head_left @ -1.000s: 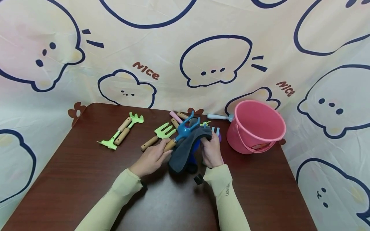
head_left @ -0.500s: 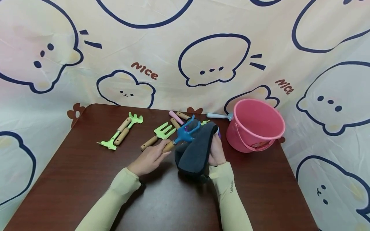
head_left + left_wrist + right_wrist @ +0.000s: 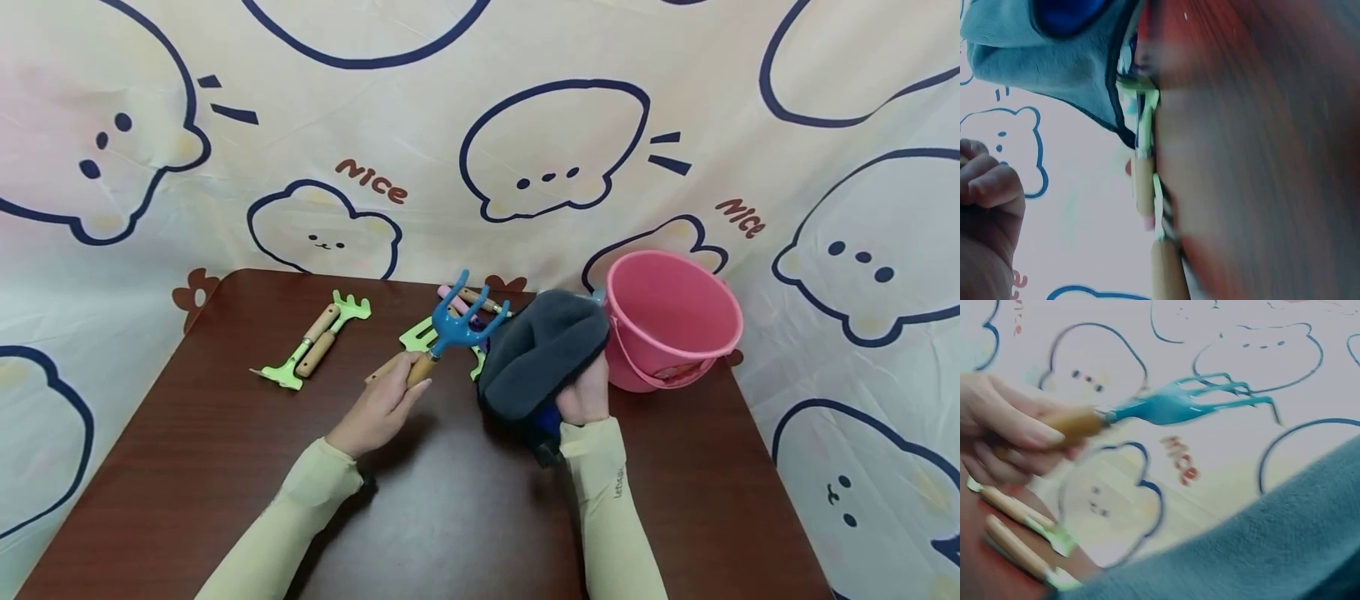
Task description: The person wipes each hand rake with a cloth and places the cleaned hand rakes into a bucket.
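Note:
My left hand grips the wooden handle of a blue hand rake, its prongs pointing up and away. In the right wrist view the rake shows raised in front of the backdrop, fingers wrapped round the handle. My right hand holds a soft dark grey fabric piece with dark edging, bunched over the table; its fingers are partly hidden by the cloth. A blue inner side of this fabric shows in the left wrist view. Behind the rake lies a green fork, partly covered.
A pink bucket stands at the back right, close to my right hand. Two green tools with wooden handles, a rake and a hoe-like one, lie at the left. A pink handle and other tools lie behind the fabric.
My right hand has moved right with the fabric, which has turned and now covers the pale blue handle. My left hand has shifted slightly left, and the blue rake has come away from the fabric.

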`<state>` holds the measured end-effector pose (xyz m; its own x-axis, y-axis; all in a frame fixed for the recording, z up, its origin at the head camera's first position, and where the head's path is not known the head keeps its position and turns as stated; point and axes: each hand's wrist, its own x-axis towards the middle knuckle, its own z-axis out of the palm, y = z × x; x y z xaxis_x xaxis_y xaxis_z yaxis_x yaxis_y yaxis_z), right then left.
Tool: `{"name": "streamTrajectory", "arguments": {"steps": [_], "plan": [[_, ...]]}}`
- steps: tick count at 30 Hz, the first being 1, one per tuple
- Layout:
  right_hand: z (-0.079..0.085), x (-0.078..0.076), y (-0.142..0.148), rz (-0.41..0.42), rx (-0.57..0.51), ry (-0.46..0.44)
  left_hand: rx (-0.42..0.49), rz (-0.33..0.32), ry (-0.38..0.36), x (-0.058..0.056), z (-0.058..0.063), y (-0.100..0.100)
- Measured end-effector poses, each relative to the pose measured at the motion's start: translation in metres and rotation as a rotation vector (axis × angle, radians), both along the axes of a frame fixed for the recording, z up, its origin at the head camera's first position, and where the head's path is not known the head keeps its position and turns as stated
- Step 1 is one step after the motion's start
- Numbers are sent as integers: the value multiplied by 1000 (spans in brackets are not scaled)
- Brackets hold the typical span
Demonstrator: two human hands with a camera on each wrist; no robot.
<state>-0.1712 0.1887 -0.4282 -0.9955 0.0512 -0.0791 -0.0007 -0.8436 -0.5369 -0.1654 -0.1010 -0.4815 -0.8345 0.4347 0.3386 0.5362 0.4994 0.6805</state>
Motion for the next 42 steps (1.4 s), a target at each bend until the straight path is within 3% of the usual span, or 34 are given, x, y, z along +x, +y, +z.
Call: {"name": "streamTrajectory", "arguments": {"steps": [3, 8, 11, 16, 22, 28, 33, 39, 42], "plan": [[-4, 7, -15, 27, 114, -34, 49, 9, -27, 3, -2, 7], [-11, 6, -52, 146, 192, 151, 85, 2, -38, 12, -2, 21], [-16, 6, -70, 168, 245, 177, 41, 13, -3, 16, -4, 25], [-22, 6, -77, 171, 275, 140, -74, 39, 49, 19, -6, 28], [-22, 1, -63, 326, 374, 126, -155, 67, 98, 17, -6, 31], [-18, -3, -51, 237, 463, 161, -191, 22, 100, 18, -10, 35], [-16, -5, -49, 233, 501, 184, -172, 41, 142, 19, -12, 35], [-13, -7, -41, 150, 477, 159, -206, 22, 159, 18, -16, 34], [-12, -8, -36, 148, 428, 158, -218, 8, 169, 19, -18, 34]]}}
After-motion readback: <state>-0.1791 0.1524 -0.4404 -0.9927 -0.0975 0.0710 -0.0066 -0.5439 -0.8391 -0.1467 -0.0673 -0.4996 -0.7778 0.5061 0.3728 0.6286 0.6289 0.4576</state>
